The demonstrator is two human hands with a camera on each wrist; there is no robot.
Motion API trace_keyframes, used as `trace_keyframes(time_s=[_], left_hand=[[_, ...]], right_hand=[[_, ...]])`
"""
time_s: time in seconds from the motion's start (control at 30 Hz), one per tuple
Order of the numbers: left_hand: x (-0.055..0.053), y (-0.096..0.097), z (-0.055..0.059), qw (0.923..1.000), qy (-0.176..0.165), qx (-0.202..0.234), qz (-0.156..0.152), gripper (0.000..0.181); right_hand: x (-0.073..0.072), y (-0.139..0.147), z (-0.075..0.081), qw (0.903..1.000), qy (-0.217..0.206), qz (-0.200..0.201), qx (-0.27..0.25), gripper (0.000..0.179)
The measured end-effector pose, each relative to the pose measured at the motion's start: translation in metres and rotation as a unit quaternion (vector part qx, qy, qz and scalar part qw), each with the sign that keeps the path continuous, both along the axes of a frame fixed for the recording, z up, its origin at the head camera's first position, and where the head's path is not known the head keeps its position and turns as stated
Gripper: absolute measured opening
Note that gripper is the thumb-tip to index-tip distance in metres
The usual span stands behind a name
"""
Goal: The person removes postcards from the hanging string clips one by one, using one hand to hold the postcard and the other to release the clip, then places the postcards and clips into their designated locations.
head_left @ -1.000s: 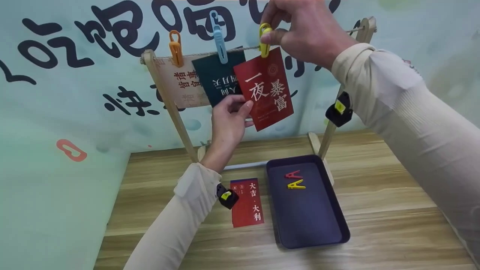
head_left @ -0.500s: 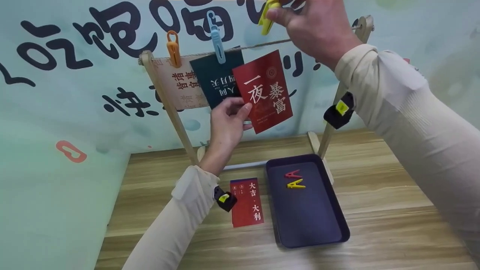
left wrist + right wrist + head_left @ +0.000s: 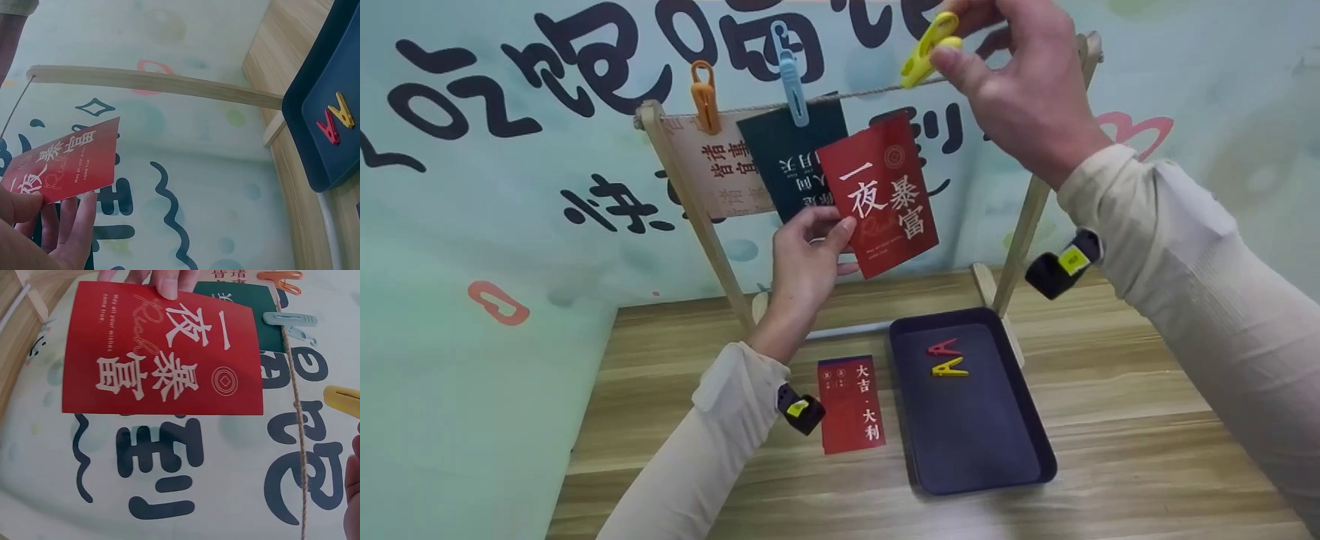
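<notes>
Slantwise, red card (image 3: 885, 191), long axis up-left

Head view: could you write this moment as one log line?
left hand: holds red card | right hand: pinches yellow clip | red card: unclipped, apart from rope

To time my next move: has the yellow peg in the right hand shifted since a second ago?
Yes: in the head view, the yellow peg has moved up and rightward, closer to the right wooden post.
</notes>
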State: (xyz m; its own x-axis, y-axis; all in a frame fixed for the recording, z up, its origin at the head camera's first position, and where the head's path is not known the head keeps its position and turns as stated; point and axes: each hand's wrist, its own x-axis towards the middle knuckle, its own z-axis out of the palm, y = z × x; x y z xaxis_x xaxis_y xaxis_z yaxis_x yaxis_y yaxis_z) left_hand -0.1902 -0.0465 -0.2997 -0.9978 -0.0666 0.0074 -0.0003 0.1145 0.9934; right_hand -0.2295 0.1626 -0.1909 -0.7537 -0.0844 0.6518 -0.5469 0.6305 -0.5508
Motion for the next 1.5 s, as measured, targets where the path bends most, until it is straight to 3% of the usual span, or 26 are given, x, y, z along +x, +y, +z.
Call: trace_keyframes(time_s=[0.17,0.37,0.57,0.73,1.07,1.3,1.5], left_hand=[[0.004,-0.003,-0.003,1.0,-0.008,-0.004,0.003,0.025],[0.01,-0.008,-0.009,0.9992,-0.04,0.005,0.002,0.026],[0.015,-0.011,-0.019,0.9984,-0.055,0.004,-0.007,0.028],[0.018,-0.014,-0.027,0.9978,-0.064,-0.011,-0.012,0.028],[0.024,-0.02,-0.047,0.997,-0.074,-0.021,-0.013,0.028],[0.032,-0.032,-0.065,0.9952,-0.08,-0.052,-0.022,0.027],[0.037,-0.038,-0.079,0.9947,-0.087,-0.05,-0.021,0.025]], right_hand=[[0.01,0.003,-0.013,0.9976,0.013,0.046,-0.051,0.03],[0.021,0.004,-0.032,0.988,0.016,0.108,-0.11,0.031],[0.027,0.012,-0.052,0.9844,0.008,0.129,-0.12,0.041],[0.031,0.019,-0.067,0.9878,-0.01,0.114,-0.106,0.041],[0.041,0.022,-0.091,0.9915,-0.105,0.05,-0.06,0.044],[0.048,0.025,-0.117,0.994,-0.097,0.041,0.03,0.045],[0.053,0.027,-0.143,0.9928,-0.09,0.028,0.074,0.046]])
